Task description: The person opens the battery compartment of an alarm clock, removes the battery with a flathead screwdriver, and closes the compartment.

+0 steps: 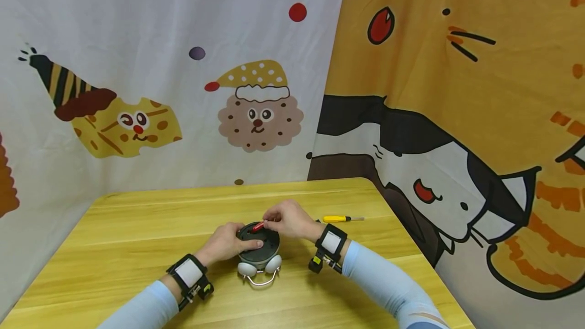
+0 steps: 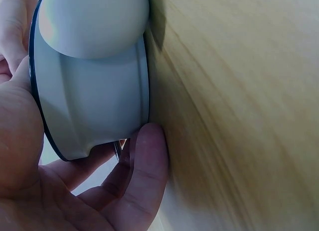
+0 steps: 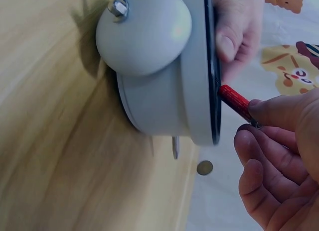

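Note:
A white twin-bell alarm clock [image 1: 267, 249] lies face down on the wooden table, its dark back upward and its bells and wire handle toward me. My left hand [image 1: 223, 243] grips the clock's left side, thumb over the back; in the left wrist view its fingers [image 2: 149, 166] curl under the white casing [image 2: 94, 101]. Between thumb and fingertips, my right hand [image 1: 292, 220] pinches a red battery [image 3: 236, 100]. The battery slants, one end at the clock's back [image 3: 216, 111]. Whether that end sits inside a compartment is hidden.
A yellow-handled screwdriver [image 1: 335, 219] lies on the table [image 1: 137, 248] beyond my right wrist. Behind the table's far edge hangs a printed cloth [image 1: 183, 9] with cartoon figures.

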Motion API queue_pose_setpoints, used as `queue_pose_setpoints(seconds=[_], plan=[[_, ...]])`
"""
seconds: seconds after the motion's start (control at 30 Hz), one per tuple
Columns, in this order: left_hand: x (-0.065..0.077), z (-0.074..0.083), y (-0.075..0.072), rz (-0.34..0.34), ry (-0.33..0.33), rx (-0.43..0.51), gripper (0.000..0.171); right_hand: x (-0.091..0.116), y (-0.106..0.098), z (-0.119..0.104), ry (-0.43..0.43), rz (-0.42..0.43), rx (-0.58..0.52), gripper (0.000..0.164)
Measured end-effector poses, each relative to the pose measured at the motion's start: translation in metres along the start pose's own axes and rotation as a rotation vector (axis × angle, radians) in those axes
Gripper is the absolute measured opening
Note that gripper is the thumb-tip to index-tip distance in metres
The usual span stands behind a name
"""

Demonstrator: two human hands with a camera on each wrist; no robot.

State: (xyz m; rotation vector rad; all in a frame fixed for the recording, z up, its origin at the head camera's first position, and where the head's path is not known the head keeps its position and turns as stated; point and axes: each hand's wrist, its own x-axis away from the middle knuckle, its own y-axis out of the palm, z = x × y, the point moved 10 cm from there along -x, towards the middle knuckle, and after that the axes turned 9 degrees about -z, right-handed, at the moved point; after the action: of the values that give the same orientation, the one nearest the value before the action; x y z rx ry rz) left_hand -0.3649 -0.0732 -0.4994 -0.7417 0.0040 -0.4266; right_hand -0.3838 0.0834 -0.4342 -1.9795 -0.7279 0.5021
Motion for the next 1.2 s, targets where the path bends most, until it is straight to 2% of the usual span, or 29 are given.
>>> queue_pose_setpoints(seconds=[0.2, 0.53, 0.9, 1.2], plan=[[-0.001, 0.000, 0.000, 0.006, -0.003, -0.009, 0.056, 0.008, -0.017, 0.008, 0.031, 0.047, -0.009, 0.011], [-0.002, -0.002, 0.000, 0.012, 0.000, -0.035, 0.063, 0.022, -0.036, 0.020, 0.021, 0.106, -0.007, 0.008], [-0.002, -0.002, -0.002, 0.008, -0.020, -0.054, 0.069, 0.038, -0.041, 0.045, 0.097, 0.124, 0.007, 0.008], [-0.002, -0.002, -0.001, 0.009, -0.031, -0.078, 0.078, 0.048, -0.043, 0.060, 0.125, 0.133, 0.041, 0.006]])
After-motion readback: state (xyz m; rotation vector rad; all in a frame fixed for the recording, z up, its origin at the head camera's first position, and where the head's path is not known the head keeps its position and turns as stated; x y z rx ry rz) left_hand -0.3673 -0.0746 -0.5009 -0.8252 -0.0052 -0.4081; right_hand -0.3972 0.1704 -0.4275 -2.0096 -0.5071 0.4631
